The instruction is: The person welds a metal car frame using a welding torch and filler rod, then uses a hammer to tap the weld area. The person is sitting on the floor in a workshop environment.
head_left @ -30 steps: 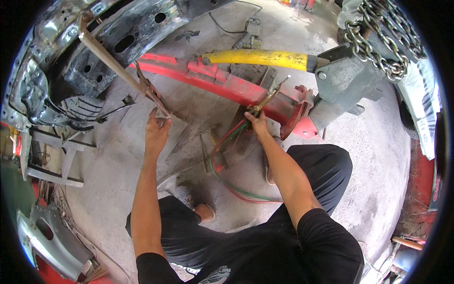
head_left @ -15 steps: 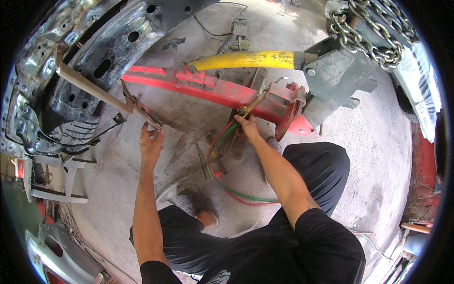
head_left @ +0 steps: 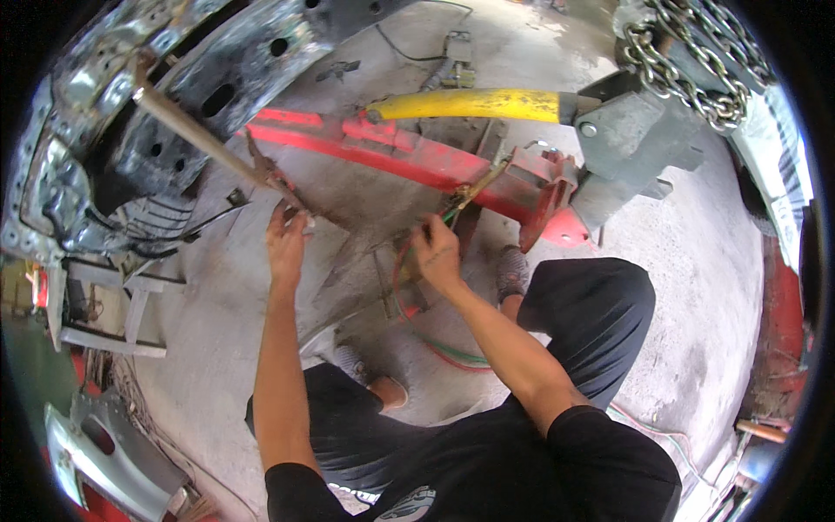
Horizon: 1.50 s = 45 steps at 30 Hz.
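My left hand (head_left: 285, 248) is closed at the lower end of a long rusty metal bar (head_left: 200, 135). That bar slants up to a bare, dark car-body frame (head_left: 252, 74) at the upper left. A narrow plier-like tool (head_left: 261, 161) lies against the bar just above my fingers. My right hand (head_left: 437, 254) is closed around the red and green twin hoses (head_left: 402, 291), just below the brass gas torch (head_left: 477, 190). The torch leans across a red steel beam (head_left: 417, 165). My right fingertips are partly hidden and slightly blurred.
A yellow hydraulic ram (head_left: 474, 105) runs above the beam to a grey steel arm (head_left: 617, 135) hung with chain (head_left: 687, 65). A grey foot pump (head_left: 458, 56) stands beyond. Grey metal stands (head_left: 130, 313) and a silver car panel (head_left: 117, 452) are at the left.
My right hand has slid from the torch's brass fittings down and left onto the hoses. My left hand stays at the bar's end. The whole view has shifted slightly.
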{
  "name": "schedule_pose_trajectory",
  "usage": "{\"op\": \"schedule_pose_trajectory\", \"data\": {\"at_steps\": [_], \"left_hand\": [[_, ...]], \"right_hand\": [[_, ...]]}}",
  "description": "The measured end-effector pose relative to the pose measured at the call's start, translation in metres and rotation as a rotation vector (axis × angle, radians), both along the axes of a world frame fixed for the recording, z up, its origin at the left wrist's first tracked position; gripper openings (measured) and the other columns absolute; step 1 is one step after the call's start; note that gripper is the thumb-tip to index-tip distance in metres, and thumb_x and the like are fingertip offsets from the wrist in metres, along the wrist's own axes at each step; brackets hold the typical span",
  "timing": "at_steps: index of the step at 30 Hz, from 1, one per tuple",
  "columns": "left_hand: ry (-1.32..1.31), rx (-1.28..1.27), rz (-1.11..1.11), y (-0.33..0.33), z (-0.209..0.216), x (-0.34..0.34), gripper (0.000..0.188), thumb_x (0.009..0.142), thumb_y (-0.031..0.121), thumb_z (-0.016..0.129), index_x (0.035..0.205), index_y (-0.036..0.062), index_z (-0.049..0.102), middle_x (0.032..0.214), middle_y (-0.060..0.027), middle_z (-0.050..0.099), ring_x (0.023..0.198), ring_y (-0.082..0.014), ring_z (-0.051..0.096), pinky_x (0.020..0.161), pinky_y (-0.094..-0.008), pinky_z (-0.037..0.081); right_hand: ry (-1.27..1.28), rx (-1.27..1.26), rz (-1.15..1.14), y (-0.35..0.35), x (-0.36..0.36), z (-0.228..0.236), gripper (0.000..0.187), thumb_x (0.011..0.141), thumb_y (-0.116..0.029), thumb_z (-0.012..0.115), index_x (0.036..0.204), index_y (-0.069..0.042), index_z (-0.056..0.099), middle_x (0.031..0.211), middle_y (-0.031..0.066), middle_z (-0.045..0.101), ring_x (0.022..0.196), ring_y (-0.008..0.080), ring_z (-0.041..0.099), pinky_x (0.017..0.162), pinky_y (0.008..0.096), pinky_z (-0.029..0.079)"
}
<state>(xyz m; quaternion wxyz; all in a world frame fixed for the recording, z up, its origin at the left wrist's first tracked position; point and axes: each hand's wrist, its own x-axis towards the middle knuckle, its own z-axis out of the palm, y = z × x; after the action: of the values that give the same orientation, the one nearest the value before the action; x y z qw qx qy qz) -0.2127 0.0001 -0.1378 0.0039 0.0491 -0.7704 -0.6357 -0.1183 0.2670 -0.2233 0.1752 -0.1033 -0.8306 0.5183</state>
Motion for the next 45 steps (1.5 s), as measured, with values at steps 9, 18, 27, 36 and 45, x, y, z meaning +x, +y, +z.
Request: {"op": "schedule_pose_trajectory", "data": {"at_steps": [9, 18, 27, 36, 45], "left_hand": [[0.157, 0.206, -0.013, 0.022, 0.029, -0.015, 0.051, 0.103, 0.036, 0.058, 0.14, 0.0013, 0.054, 0.129, -0.0103, 0.062, 0.115, -0.0203, 0.058, 0.097, -0.0347, 0.045], [0.1, -0.068, 0.011, 0.015, 0.024, -0.036, 0.052, 0.101, 0.035, 0.061, 0.135, -0.0041, 0.052, 0.125, -0.0192, 0.062, 0.117, -0.0266, 0.059, 0.099, -0.0385, 0.046], [0.163, -0.228, -0.037, 0.018, 0.021, -0.043, 0.058, 0.1, 0.035, 0.057, 0.138, -0.0074, 0.048, 0.134, -0.0279, 0.057, 0.124, -0.0392, 0.056, 0.104, -0.042, 0.042], [0.164, -0.521, -0.127, -0.014, -0.033, -0.073, 0.072, 0.1, 0.05, 0.05, 0.143, -0.0077, 0.043, 0.139, -0.0352, 0.051, 0.129, -0.0469, 0.05, 0.108, -0.0479, 0.038], [0.069, -0.276, 0.006, 0.016, 0.03, -0.043, 0.058, 0.099, 0.044, 0.056, 0.131, -0.0021, 0.043, 0.122, -0.0354, 0.06, 0.117, -0.054, 0.055, 0.099, -0.0563, 0.044]], "right_hand": [[0.222, 0.298, 0.258, -0.15, -0.096, 0.098, 0.061, 0.082, -0.012, 0.069, 0.139, -0.002, 0.047, 0.116, 0.0229, 0.058, 0.112, 0.0431, 0.057, 0.089, 0.0484, 0.053], [0.224, 0.307, 0.142, -0.171, -0.096, 0.068, 0.056, 0.086, -0.011, 0.064, 0.138, -0.001, 0.046, 0.106, 0.0215, 0.06, 0.095, 0.0433, 0.062, 0.077, 0.0499, 0.055], [0.289, 0.2, 0.108, -0.17, -0.103, 0.064, 0.029, 0.088, -0.012, 0.058, 0.115, 0.0, 0.053, 0.099, 0.0261, 0.062, 0.083, 0.0468, 0.063, 0.065, 0.0541, 0.05], [0.438, 0.241, 0.118, -0.183, -0.115, 0.044, 0.028, 0.092, -0.018, 0.058, 0.117, -0.004, 0.061, 0.102, 0.0212, 0.066, 0.087, 0.0423, 0.066, 0.072, 0.0485, 0.053], [0.37, 0.227, 0.081, -0.184, -0.097, 0.061, 0.035, 0.096, -0.032, 0.054, 0.119, -0.006, 0.06, 0.096, 0.0177, 0.065, 0.088, 0.0406, 0.064, 0.072, 0.05, 0.051]]}}
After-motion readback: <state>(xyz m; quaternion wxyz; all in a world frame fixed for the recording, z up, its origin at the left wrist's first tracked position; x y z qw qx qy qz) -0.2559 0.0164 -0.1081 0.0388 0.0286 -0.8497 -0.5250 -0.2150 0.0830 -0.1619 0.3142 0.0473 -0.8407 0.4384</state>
